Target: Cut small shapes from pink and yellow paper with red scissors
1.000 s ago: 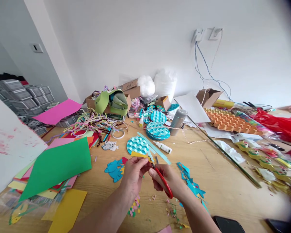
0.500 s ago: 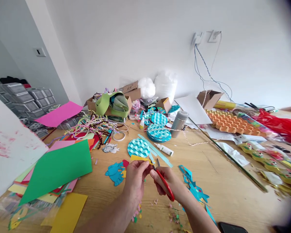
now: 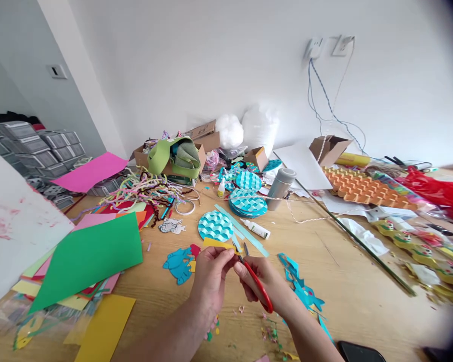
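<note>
My left hand (image 3: 212, 269) pinches a strip of yellow paper (image 3: 216, 243) between thumb and fingers. Close on its right, my right hand (image 3: 259, 281) grips red-handled scissors (image 3: 257, 284), whose blades point up and away, at the right end of the yellow paper. Beyond both hands lies a round turquoise wave-patterned piece (image 3: 215, 225), with pale blue strips (image 3: 245, 232) and a white glue bottle (image 3: 255, 229) to its right. Blue paper fish (image 3: 178, 265) rest left of my left hand. Small paper scraps (image 3: 272, 329) are scattered nearer to me.
Coloured sheets, a green one (image 3: 94, 254) on top, cover the left. Farther back are pipe cleaners (image 3: 147, 188), a box with green fabric (image 3: 177, 157) and a grey bottle (image 3: 281, 187). A long green stick (image 3: 357, 241) crosses the right side; a phone (image 3: 360, 352) lies near the front.
The camera view has shifted slightly. Both hands stay in nearly the same place, still holding the yellow paper and the scissors.
</note>
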A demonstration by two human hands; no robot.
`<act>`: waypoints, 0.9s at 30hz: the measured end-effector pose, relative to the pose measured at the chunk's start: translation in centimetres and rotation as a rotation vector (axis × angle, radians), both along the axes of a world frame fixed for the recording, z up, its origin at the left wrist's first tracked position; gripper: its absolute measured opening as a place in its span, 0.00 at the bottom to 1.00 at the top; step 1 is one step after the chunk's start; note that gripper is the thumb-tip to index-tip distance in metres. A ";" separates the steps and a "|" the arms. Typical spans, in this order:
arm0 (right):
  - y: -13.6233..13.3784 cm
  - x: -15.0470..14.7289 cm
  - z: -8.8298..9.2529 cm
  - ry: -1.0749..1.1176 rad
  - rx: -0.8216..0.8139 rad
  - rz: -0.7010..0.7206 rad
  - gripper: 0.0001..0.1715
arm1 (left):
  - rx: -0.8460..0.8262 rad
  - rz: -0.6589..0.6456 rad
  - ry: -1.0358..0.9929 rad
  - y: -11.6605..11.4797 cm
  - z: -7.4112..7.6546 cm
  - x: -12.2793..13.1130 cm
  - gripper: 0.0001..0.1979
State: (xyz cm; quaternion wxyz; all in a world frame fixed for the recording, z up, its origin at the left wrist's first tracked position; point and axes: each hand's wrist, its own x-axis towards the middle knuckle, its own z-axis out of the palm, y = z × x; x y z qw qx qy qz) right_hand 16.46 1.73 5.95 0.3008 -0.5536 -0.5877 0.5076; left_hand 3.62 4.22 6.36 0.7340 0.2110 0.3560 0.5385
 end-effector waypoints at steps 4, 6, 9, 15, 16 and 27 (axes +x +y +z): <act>0.0 -0.5 -0.1 0.021 -0.016 -0.021 0.32 | -0.010 0.009 -0.005 0.0 -0.1 0.1 0.12; 0.1 -0.6 -0.1 0.019 -0.020 -0.025 0.32 | -0.008 0.014 -0.008 0.0 -0.3 0.1 0.12; 0.1 -0.6 -0.2 0.005 -0.001 -0.018 0.32 | -0.003 0.009 -0.007 0.0 -0.5 0.1 0.11; 0.2 -0.4 -0.4 -0.035 0.001 -0.027 0.32 | -0.034 0.019 0.008 0.0 -0.5 0.2 0.11; 0.1 -0.4 -0.5 -0.039 -0.002 -0.032 0.32 | -0.034 0.020 0.007 0.0 -0.5 0.2 0.11; 0.1 0.1 -0.2 -0.101 0.041 -0.029 0.30 | 0.021 0.004 -0.017 -0.2 -0.1 0.2 0.11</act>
